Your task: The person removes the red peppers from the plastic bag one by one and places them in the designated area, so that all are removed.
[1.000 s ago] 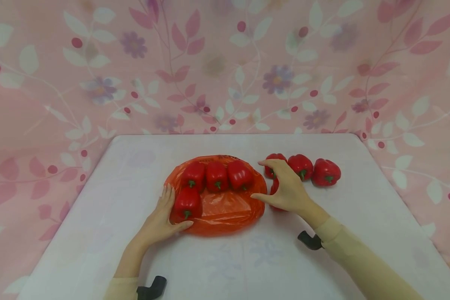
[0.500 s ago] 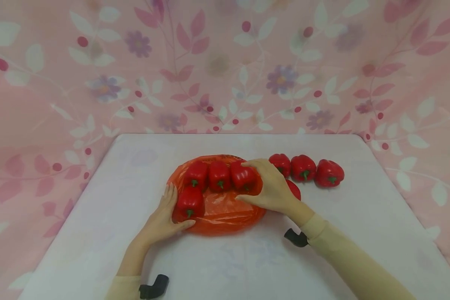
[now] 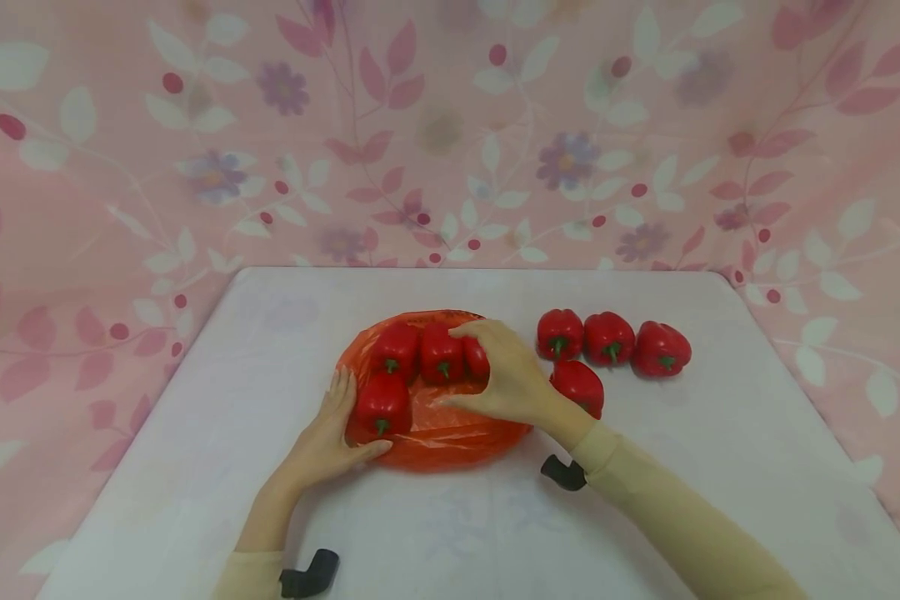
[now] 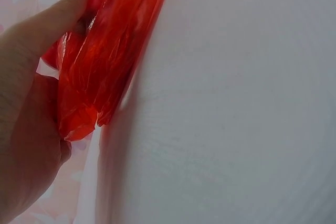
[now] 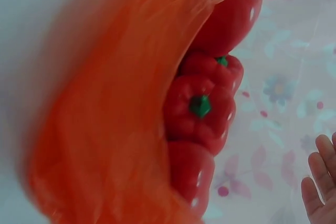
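Note:
An orange plastic bag [image 3: 465, 429] lies on the table, its rim spread in an oval around several red bell peppers [image 3: 385, 403]. My left hand [image 3: 333, 437] cups the bag's near left edge, fingers along the left side and thumb along the front. The left wrist view shows that thumb [image 4: 67, 11] against the crinkled bag. Over the bag's right part is my right hand [image 3: 506, 375], fingers and thumb spread, partly hiding the rightmost pepper [image 3: 477, 362]. In the right wrist view its fingers [image 5: 318, 169] are straight and appear apart from the peppers.
Several more red bell peppers [image 3: 609, 337] stand in a row right of the bag. Another pepper [image 3: 579, 387] lies in front of them, close to my right forearm. The white table [image 3: 450, 533] ends at a pink floral backdrop [image 3: 450, 150].
My right hand has moved left from beside the loose peppers to over the bag, uncovering the near loose pepper. My left hand stays at the bag's edge. The view has shifted slightly.

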The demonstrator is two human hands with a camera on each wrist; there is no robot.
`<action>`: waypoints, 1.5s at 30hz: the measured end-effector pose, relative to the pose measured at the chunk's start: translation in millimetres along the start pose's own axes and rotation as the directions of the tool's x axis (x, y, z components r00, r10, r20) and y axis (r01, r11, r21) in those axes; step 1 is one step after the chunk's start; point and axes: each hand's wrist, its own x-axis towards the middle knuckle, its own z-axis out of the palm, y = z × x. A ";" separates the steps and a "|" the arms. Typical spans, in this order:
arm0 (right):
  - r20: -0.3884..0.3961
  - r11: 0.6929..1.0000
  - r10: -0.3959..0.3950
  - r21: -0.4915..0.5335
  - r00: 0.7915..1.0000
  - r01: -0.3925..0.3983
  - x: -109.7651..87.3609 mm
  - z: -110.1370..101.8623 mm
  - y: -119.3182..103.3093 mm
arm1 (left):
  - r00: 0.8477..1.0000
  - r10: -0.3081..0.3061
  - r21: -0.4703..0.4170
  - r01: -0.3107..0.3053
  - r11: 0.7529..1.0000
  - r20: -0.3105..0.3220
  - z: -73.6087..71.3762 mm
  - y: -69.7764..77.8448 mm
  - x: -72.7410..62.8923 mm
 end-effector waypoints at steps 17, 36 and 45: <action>0.045 0.998 -0.016 0.056 0.999 0.014 21.8 21.1 -15.4 | 1.000 0.004 0.001 -0.004 1.000 -0.001 -2.0 2.1 -0.8; 0.305 0.986 0.157 0.009 0.939 -0.168 54.8 61.9 -27.7 | 1.000 0.004 -0.006 -0.004 1.000 0.002 -1.2 3.4 -2.0; 0.396 0.981 0.171 -0.158 0.902 -0.116 54.9 83.1 -26.2 | 1.000 -0.006 -0.024 0.006 1.000 0.005 -2.5 5.8 -3.4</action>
